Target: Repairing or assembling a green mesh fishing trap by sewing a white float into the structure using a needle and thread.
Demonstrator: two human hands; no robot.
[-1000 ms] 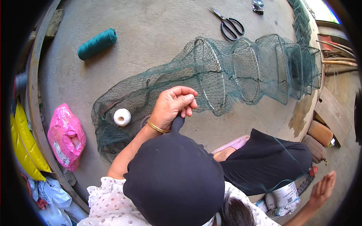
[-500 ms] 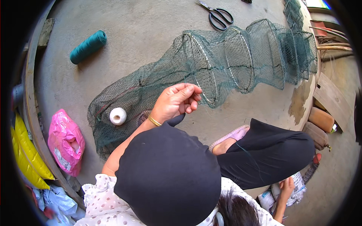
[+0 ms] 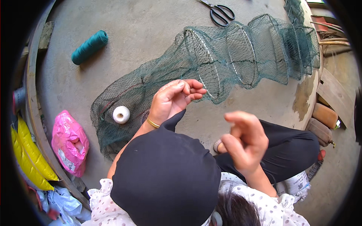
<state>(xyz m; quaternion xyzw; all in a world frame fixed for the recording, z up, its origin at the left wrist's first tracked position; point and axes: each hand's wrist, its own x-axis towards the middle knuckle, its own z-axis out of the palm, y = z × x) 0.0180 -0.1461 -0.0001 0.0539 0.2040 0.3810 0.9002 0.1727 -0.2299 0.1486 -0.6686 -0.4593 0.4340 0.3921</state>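
A dark green mesh net trap (image 3: 151,75) with several hoops stretches across the concrete floor. At its near edge my left hand (image 3: 167,100) is closed, thumb against forefinger, pinching a thin green thread (image 3: 181,76) that shows just above the fingertips. My right hand (image 3: 247,141) is raised above my bent knee, apart from the net and slightly blurred. Its thumb and forefinger stand apart while the other fingers curl in; I see nothing between them. On the net's left part sits a white spool-like ring (image 3: 121,114) with a hole in it.
A teal thread spool (image 3: 89,47) lies at the upper left, and black-handled scissors (image 3: 221,15) lie beyond the net. A pink plastic bag (image 3: 69,141) stands at left beside yellow packages (image 3: 28,150). Boards (image 3: 333,94) line the right side. A black cap (image 3: 166,177) covers the lower middle.
My right hand has come up from the lower right beside my knee toward the middle. My left hand keeps its pinch and has shifted little. The view has moved slightly.
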